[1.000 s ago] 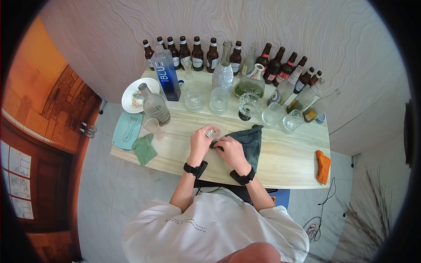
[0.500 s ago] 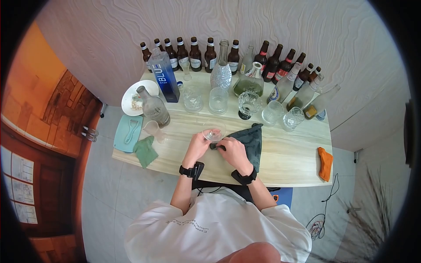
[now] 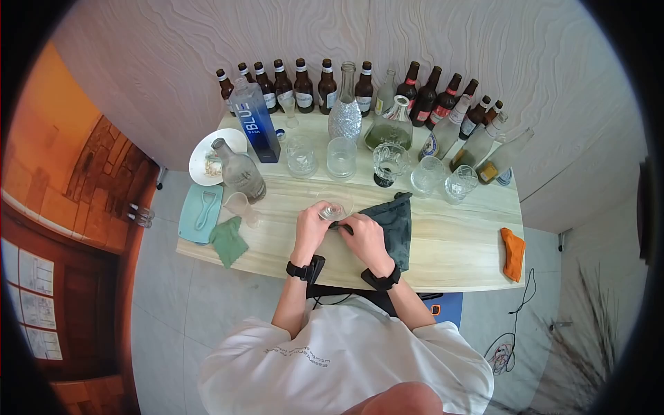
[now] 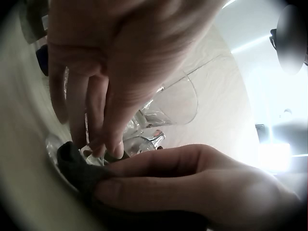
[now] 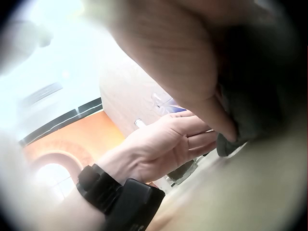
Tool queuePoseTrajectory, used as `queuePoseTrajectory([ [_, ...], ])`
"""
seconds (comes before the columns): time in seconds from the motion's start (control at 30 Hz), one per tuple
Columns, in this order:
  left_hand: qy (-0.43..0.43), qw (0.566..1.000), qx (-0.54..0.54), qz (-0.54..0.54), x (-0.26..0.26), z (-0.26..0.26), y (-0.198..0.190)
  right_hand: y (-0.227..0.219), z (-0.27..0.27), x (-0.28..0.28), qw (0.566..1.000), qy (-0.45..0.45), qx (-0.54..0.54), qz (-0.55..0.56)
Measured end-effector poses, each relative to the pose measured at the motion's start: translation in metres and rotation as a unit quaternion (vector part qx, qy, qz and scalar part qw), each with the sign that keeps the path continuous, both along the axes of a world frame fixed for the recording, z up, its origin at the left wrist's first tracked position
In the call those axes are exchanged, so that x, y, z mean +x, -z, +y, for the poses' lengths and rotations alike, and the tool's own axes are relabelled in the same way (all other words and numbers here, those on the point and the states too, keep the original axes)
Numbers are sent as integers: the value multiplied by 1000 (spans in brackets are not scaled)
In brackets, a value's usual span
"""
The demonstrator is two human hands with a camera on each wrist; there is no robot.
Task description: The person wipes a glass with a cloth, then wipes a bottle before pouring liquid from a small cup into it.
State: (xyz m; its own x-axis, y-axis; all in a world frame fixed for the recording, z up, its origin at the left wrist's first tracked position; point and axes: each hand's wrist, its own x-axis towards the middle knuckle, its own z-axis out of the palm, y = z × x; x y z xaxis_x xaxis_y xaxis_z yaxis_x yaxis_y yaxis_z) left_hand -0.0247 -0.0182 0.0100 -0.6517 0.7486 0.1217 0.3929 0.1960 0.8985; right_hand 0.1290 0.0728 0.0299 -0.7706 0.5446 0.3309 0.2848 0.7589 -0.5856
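Observation:
My left hand (image 3: pixel 313 225) grips a clear stemmed glass (image 3: pixel 337 202) over the middle of the table. The glass's wide bowl shows past the fingers in the left wrist view, and the hand covers much of its stem. Close beside it, my right hand (image 3: pixel 366 238) pinches a bunched corner of a dark grey cloth (image 3: pixel 394 232) between thumb and fingers. That corner lies right at the foot of the glass in the left wrist view. The rest of the cloth spreads flat on the table to the right of the hand.
Several brown beer bottles (image 3: pixel 304 93) line the back of the table (image 3: pixel 456 242), with clear tumblers (image 3: pixel 341 159) before them. On the left are a frosted bottle (image 3: pixel 242 176), a small pinkish glass (image 3: pixel 240 206), a green cloth (image 3: pixel 229 242) and a peeler (image 3: pixel 206 207). An orange cloth (image 3: pixel 512 254) lies far right.
Both hands stay at the glass with the grey cloth corner, with only slight finger and wrist shifts. The head view has drifted a little; the table's objects keep their places.

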Motion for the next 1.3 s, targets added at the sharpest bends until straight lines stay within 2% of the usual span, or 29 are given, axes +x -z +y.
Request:
queuePoseTrajectory([
  [0.13,47,990,109,-76,0,-2,-3,-7,0,-6,999,44,13,5],
  [0.3,24,992,70,-100,1,-3,-12,16,1,-19,998,57,2,-13],
  [0.43,8,992,83,-95,3,0,-8,11,1,-17,999,38,-3,-31],
  [0.5,-3,996,49,-75,4,0,-10,2,0,-10,999,18,-11,-27],
  [0.6,-27,998,30,-48,7,1,-8,-5,0,1,996,-8,-37,-78],
  [0.73,-32,999,-20,-7,8,4,2,-15,-1,6,998,40,-30,-23],
  [0.83,41,990,117,-65,2,0,10,-15,1,3,998,55,-20,-13],
  [0.93,103,987,112,-51,0,-18,-33,-5,3,-2,999,42,-14,-18],
  [1.03,140,975,164,-60,-6,-19,-41,-1,1,-5,999,34,-8,-15],
  [1.13,149,972,154,-97,-5,-15,-45,-2,0,-10,999,40,-4,-15],
  [1.3,113,984,136,-31,-1,-10,-39,13,4,-17,999,35,-20,-26],
])
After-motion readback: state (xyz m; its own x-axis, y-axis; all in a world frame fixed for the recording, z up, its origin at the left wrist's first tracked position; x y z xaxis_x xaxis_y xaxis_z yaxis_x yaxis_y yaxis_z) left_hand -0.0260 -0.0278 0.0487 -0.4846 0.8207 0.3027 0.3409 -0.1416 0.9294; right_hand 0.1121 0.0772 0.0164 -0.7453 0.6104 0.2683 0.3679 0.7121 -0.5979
